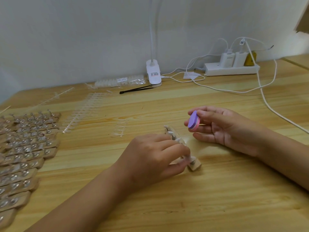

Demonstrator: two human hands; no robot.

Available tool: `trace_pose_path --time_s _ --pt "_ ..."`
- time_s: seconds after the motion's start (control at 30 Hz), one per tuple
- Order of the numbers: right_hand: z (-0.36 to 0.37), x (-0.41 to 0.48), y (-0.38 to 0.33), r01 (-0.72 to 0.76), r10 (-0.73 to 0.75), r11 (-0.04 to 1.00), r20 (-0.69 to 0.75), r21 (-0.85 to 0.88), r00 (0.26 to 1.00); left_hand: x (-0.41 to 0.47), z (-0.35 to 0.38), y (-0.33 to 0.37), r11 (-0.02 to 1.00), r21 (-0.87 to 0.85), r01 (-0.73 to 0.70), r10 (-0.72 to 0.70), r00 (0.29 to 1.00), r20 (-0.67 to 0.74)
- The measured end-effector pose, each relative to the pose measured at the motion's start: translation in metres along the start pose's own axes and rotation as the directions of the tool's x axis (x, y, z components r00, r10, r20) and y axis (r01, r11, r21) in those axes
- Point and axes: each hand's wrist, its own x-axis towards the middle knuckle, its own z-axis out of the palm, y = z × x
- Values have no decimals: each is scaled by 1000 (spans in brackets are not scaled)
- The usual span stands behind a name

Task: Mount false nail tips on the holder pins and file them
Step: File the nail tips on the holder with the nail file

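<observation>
the filing step seems in hand. the left hand (155, 156) grips a holder (194, 166) low at the middle of the tabletop (217, 198), fingers curled round its pins, with clear nail tips (168, 129) showing past the knuckles. the right hand (224, 129) pinches a purple file block (193, 121) just beside the tips, apart from them. next, i judge, the block must meet one tip's edge lightly.

Bare tabletop (217, 206) lies along the near edge and in a wide band across the middle, short of the black tweezers (135, 89) and clip lamp (153, 74). Packed rows of wooden holder blocks (25, 148) fill the left (clear nail-tip strips (82, 113) just beside them), and white cables (267, 104) cross the far right.
</observation>
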Motion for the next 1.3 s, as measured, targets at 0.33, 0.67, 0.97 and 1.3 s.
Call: trace_pose_path --time_s 0.33,0.67,0.97,1.3 --pt "-1 1 1 -13 13 1000 6 -13 1000 -1 2 1 983 -155 98 -93 995 36" --pt "0 0 0 -18 18 999 -8 -33 1000 -1 4 5 962 -214 169 -162 986 49" --pt "-1 0 1 -7 7 1000 -6 -25 1000 0 0 5 961 -239 142 -143 990 15" --pt "-24 -5 -12 117 -283 371 8 -921 959 0 5 0 989 -134 55 -57 998 -9"
